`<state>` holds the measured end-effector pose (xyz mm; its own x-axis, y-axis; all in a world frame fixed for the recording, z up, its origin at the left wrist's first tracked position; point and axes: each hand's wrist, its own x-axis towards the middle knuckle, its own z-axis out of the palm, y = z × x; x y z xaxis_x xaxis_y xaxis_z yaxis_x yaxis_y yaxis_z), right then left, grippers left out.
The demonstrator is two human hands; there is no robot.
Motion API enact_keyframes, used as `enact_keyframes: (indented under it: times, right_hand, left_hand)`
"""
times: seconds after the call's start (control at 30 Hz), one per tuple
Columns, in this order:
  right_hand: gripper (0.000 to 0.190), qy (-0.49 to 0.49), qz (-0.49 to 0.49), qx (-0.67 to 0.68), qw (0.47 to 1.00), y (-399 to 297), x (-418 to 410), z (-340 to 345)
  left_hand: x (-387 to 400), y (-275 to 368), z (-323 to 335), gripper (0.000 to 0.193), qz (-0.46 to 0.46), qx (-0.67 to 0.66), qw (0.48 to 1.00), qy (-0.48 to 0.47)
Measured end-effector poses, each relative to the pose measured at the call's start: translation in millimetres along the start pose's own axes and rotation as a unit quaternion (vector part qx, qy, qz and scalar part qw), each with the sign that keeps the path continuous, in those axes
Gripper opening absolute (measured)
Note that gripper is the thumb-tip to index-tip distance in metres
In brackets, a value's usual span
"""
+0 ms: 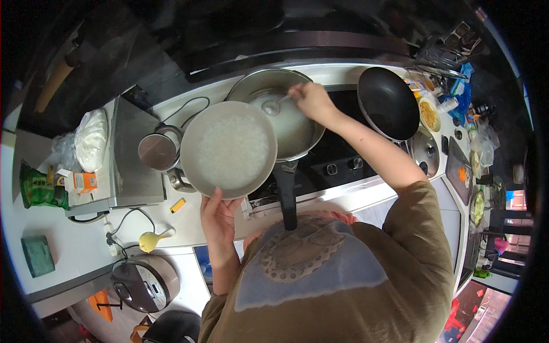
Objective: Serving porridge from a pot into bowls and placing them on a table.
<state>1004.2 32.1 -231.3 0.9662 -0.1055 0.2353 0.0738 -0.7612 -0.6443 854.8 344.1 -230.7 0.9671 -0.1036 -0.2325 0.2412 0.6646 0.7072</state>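
Note:
My left hand [219, 221] holds a wide pale bowl [188, 156] by its near rim, the thumb lying over the edge. White rice porridge [233, 148] fills much of the bowl. Behind and to the right of it, a metal pot [248, 83] sits on the stove, with cloudy white liquid [296, 130] inside. The pot's black handle [287, 197] points toward me. My right hand [315, 105] grips the handle of a metal ladle [271, 108], whose round head is inside the pot. The bowl hides part of the pot's left side.
A black wok [388, 105] stands right of the pot on the cooktop [343, 148]. To the left are a small metal pot [158, 151], a steel-sided appliance [137, 150], a yellow lighter [177, 205] and a rice cooker [146, 283]. A chopping board [459, 165] lies far right.

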Motion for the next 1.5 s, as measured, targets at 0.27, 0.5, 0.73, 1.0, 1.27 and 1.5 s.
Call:
enact_keyframes:
  times: [0.27, 0.5, 0.73, 1.0, 1.27, 1.5]
  right_hand:
    - [0.022, -0.242, 0.102, 0.061, 0.963, -8.3, -8.8, 25.0]
    - [0.019, -0.241, 0.22, 0.295, 0.898, -6.7, -14.9, -21.3]
    - [0.02, -0.148, 0.214, 0.323, 0.91, -7.0, 0.6, -67.5]
    - [0.024, -0.071, 0.139, 0.283, 0.946, -24.7, 21.3, -111.4]
    - [0.024, -0.11, 0.07, 0.284, 0.95, -93.5, 0.5, -118.7]
    - [0.023, -0.113, -0.108, 0.282, 0.947, -97.6, -67.4, -66.5]
  left_hand:
    - [3.0, 0.9, 5.3, 0.047, -0.001, -0.007, 1.0, -0.003]
    - [5.6, -0.8, 4.2, 0.047, -0.005, -0.009, 1.0, -0.005]
    - [6.2, -1.7, 1.1, 0.045, 0.005, 0.011, 1.0, -0.015]
    - [5.7, -4.1, 3.8, 0.044, 0.001, 0.013, 1.0, 0.0]
    - [7.3, -5.9, 7.3, 0.048, 0.007, -0.021, 1.0, 0.02]
    - [8.7, -11.1, 9.4, 0.047, 0.029, -0.036, 0.998, 0.03]
